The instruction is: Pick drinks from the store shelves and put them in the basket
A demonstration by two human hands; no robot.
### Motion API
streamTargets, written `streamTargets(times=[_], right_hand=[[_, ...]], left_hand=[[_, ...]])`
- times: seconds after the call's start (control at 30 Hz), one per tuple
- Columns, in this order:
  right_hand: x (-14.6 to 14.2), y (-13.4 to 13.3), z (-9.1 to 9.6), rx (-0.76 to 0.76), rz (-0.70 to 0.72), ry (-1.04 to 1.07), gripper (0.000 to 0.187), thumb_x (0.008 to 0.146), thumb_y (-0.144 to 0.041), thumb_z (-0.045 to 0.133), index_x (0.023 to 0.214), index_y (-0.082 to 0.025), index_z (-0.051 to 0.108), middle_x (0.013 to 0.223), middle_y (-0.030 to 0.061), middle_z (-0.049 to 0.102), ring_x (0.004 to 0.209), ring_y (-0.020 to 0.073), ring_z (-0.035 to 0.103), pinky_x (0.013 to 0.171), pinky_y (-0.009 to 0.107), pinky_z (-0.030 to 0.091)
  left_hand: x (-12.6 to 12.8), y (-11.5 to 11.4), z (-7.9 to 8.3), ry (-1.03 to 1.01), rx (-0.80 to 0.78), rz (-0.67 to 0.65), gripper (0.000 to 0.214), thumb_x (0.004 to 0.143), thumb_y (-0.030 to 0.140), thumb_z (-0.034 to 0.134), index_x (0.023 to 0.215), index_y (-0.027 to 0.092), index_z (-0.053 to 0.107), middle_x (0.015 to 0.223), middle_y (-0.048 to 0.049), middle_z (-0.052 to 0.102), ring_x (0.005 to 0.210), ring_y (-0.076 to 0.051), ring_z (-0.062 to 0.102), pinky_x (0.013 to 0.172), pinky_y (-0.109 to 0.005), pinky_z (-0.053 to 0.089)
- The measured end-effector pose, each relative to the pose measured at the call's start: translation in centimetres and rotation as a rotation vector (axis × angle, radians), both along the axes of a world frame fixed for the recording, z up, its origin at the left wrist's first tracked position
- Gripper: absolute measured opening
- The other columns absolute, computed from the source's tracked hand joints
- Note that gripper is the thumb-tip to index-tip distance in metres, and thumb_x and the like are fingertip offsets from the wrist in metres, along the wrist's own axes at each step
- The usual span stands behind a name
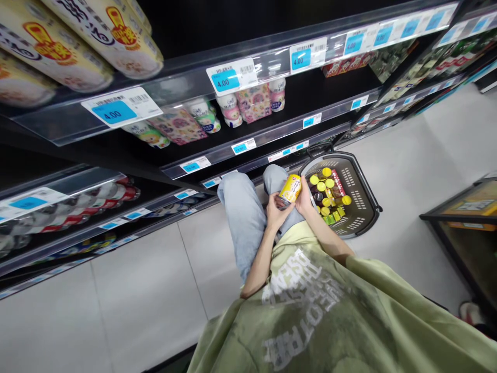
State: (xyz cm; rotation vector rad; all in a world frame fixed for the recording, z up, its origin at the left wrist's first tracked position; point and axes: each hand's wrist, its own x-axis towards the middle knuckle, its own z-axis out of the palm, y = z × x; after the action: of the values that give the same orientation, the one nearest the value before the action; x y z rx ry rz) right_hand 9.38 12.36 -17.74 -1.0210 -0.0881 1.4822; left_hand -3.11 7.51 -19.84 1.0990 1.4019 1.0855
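Over my knees I hold a yellow can [291, 188] with pale print on its side, tilted, between both hands. My left hand [276, 211] is wrapped round its lower end. Along its other side, my right hand [305, 199] closes on it with the fingers partly hidden. Close by my right hand stands a grey shopping basket [365, 207] on the floor. Inside the basket lie several yellow-capped containers [326, 171], a dark round-lidded container [318, 197], a red packet [338, 182] and small green packs [334, 216].
Dark shelves with price tags [226, 79] run along the front and left. Large yellowish cans [116, 36] fill the top left shelf; small drink packs [254, 102] sit lower. A dark-framed display stand [458, 217] is at the right. Pale floor tiles [147, 290] lie below.
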Motion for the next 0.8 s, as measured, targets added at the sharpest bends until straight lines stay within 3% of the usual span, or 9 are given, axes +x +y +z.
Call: streamTargets(times=[0.3, 0.53, 0.8], right_hand=[[-0.70, 0.18, -0.13, 0.014, 0.041, -0.028, 0.054, 0.090, -0.076, 0.080, 0.104, -0.025, 0.070, 0.093, 0.0022, 0.080, 0.091, 0.0253, 0.080, 0.085, 0.041, 0.072], [-0.88, 0.22, -0.56, 0.024, 0.003, -0.117, 0.052, 0.090, -0.074, 0.080, 0.108, -0.028, 0.068, 0.092, -0.0016, 0.079, 0.092, 0.0212, 0.080, 0.088, 0.035, 0.070], [-0.71, 0.06, -0.75, 0.004, -0.008, -0.081, 0.054, 0.086, -0.074, 0.083, 0.107, -0.026, 0.071, 0.094, -0.0015, 0.080, 0.090, 0.0212, 0.078, 0.083, 0.034, 0.069]], left_hand=[[-0.71, -0.31, 0.47, 0.148, 0.122, -0.052, 0.076, 0.071, 0.036, 0.097, 0.138, 0.023, 0.064, 0.096, -0.0015, 0.075, 0.071, -0.018, 0.069, 0.071, -0.034, 0.061], [-0.68, -0.36, 0.46, 0.182, 0.152, -0.038, 0.074, 0.072, 0.037, 0.098, 0.138, 0.024, 0.067, 0.101, -0.0038, 0.077, 0.070, -0.018, 0.066, 0.073, -0.036, 0.061], [-0.69, -0.35, 0.39, 0.225, 0.178, -0.049, 0.074, 0.074, 0.040, 0.099, 0.140, 0.022, 0.071, 0.114, -0.0094, 0.080, 0.072, -0.020, 0.068, 0.076, -0.038, 0.063]])
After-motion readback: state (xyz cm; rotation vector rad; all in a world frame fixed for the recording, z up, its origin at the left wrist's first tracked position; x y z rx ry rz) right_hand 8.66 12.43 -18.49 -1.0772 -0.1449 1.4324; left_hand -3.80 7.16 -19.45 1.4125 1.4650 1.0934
